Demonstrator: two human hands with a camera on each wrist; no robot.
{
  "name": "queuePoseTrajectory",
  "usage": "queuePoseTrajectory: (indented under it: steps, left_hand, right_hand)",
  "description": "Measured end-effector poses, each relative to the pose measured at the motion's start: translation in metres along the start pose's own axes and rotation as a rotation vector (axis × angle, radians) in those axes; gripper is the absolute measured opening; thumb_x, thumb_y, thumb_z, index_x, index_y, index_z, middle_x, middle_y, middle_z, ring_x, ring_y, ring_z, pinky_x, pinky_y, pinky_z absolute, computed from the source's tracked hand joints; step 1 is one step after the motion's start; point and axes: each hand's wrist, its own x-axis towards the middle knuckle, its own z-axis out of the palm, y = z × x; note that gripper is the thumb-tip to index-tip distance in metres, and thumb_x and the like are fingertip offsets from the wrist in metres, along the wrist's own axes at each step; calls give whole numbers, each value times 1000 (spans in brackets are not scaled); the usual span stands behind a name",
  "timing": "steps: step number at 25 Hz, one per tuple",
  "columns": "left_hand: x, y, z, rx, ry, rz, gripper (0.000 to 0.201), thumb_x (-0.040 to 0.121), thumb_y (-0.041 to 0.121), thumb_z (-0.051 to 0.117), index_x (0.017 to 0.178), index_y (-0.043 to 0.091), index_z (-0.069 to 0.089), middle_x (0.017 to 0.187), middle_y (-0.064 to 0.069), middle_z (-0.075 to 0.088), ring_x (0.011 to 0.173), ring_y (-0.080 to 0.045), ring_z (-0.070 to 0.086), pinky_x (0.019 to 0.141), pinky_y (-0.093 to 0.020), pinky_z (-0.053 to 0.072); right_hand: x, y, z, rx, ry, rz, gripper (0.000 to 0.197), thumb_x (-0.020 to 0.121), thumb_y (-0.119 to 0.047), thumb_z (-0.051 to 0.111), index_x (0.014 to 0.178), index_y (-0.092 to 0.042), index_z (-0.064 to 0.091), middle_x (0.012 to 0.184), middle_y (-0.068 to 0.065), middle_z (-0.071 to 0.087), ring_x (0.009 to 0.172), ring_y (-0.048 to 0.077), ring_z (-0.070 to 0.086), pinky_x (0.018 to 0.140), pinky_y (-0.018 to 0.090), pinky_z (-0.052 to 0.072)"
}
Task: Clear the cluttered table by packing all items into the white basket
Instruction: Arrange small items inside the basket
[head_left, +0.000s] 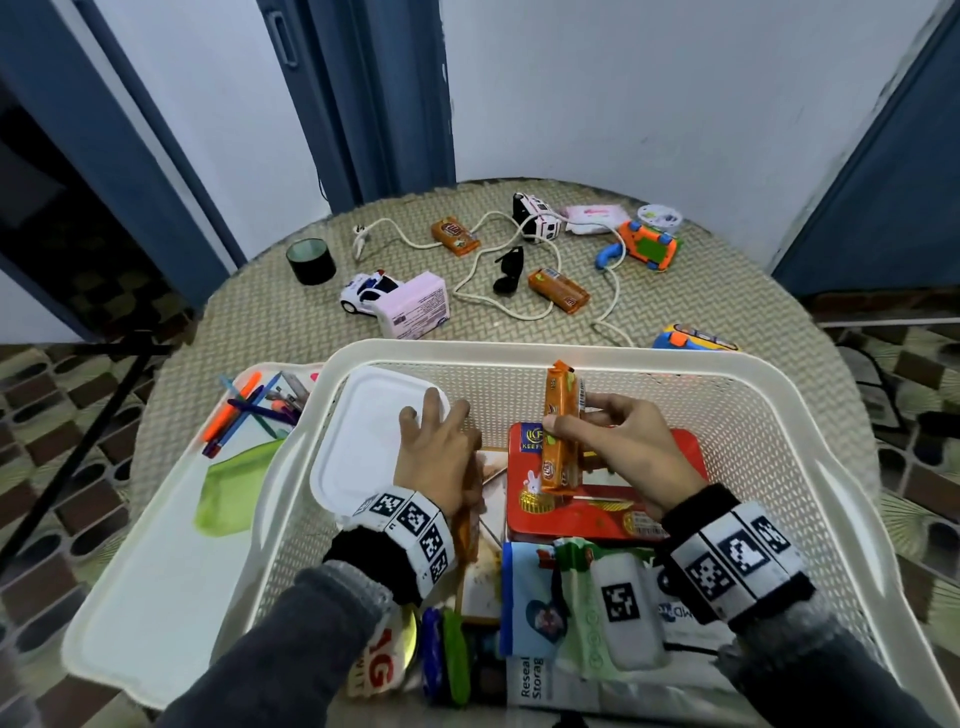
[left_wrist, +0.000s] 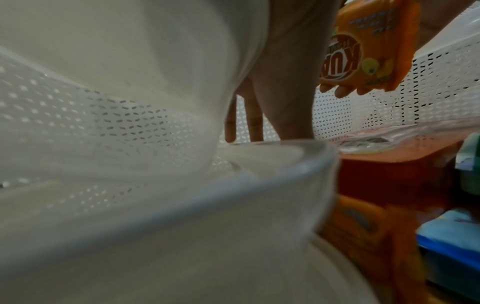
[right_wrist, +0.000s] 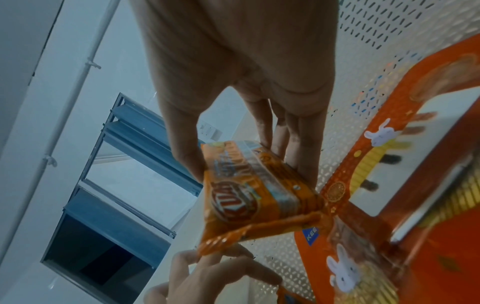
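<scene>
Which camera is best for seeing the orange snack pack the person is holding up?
The right wrist view is best: the orange snack pack fills the middle, pinched by the right hand. The head view shows the whole pack edge-on and smaller, above the red box. The left wrist view catches only its lower part, in the top corner.

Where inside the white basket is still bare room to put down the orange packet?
Bare mesh floor shows along the far wall of the white basket, behind the red tin and right of the white lidded container. The near part is crowded with pouches and packets. The right hand holds the orange biscuit packet above the tin.
</scene>
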Motion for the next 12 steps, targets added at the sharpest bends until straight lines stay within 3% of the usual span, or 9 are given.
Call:
queuePoseTrajectory:
  steps: [6, 9, 12]
  left_hand:
    - [-2, -12, -9, 21, -31, 124, 57, 76, 63, 57, 118, 25, 62, 134, 5, 39, 128, -29, 19, 96, -41, 20]
    - [-2, -23, -10, -47, -55, 131, 61, 74, 65, 51, 127, 35, 57, 147, 11, 29, 127, -24, 17, 93, -39, 19]
    - [-4, -42, -9, -247, -83, 139, 80, 67, 73, 53, 140, 44, 36, 155, 19, 11, 133, -18, 14, 91, -35, 15]
  right_hand:
    - [5, 5, -3, -9, -44, 74, 52, 71, -18, 81, 116, -6, 59, 94, 11, 73, 87, 21, 71, 72, 36, 57]
    - [3, 10, 3, 84, -135, 166, 39, 80, -9, 73, 115, -2, 60, 93, 19, 72, 77, 25, 69, 61, 32, 57]
    - [1, 14, 18, 114, -232, 201, 28, 86, -4, 63, 113, 3, 60, 83, 18, 68, 60, 20, 66, 53, 29, 57]
